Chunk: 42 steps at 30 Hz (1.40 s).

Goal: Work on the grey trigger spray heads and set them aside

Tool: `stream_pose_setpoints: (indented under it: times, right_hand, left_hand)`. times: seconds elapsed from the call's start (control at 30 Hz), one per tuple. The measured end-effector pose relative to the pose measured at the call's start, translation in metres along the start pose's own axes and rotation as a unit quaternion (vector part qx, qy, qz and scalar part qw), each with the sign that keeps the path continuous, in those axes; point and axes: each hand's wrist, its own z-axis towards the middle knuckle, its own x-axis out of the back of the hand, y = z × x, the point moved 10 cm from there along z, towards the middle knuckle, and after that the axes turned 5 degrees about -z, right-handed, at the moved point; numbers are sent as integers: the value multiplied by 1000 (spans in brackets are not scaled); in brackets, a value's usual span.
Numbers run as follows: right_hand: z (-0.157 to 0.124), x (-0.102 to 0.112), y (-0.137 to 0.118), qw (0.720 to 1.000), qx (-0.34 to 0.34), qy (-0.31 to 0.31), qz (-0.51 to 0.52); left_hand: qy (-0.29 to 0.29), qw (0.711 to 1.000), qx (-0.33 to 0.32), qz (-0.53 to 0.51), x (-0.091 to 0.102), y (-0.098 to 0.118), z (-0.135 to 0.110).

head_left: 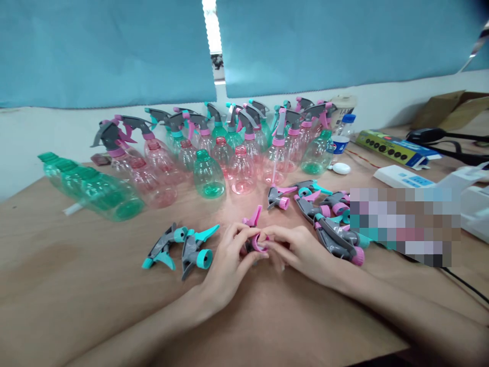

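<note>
Close to the table's front, my left hand (228, 257) is closed around a grey and pink trigger spray head (253, 216), its pink trigger pointing up and away. My right hand (301, 250) is closed too, thumb and fingertips pinching at the pink collar of that spray head. Something whitish shows inside the collar, too small to make out. Left of my left hand lie two grey and turquoise spray heads (195, 252). Beside my right hand is a pile of grey spray heads (336, 237) with pink or turquoise parts. Another pink-collared spray head (278, 198) lies just beyond my hands.
Open pink bottles (243, 176) and a green bottle (209, 178) stand ahead, before rows of bottles with spray heads. Several green bottles (91, 188) are at left. At right are a Pepsi bottle (341, 140), a yellow-green box (395, 148), a power strip (404, 177) and a black cable (466, 285).
</note>
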Motion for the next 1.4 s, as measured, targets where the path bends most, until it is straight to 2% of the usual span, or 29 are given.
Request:
stream_pose_setpoints:
  times: [0.23,0.33,0.43,0.53,0.7,0.87,1.0,1.2,1.3,1.4]
  right_hand:
    - [1,7,0,999,-7,-40,-24]
    - [0,15,0,999,-12,-39,-29]
    - [-1,29,9,998,-55,16,17]
    - [-4,36,15,990,-88,83,71]
    - [-5,24,15,983,-98,79,132]
    - [-10,29,24,970,-108,153,155]
    - [-8,28,29,958,-109,155,216]
    - [-10,40,27,959,-116,183,185]
    - [-11,36,28,957,-133,172,191]
    - [-11,24,29,960,-150,129,200]
  left_hand:
    - [4,1000,5,15,1,2,0]
    - [33,999,23,8,9,-3,1]
    - [65,997,38,1,17,-6,2]
    - [54,998,38,-8,14,-5,3]
    - [35,999,34,-8,10,-2,3]
    - [29,999,25,-4,9,2,3]
    - [25,999,21,-10,8,3,3]
    - [31,999,15,-25,9,5,1]
    - [40,999,12,-20,12,5,0]
    - [43,999,12,-19,12,5,-1]
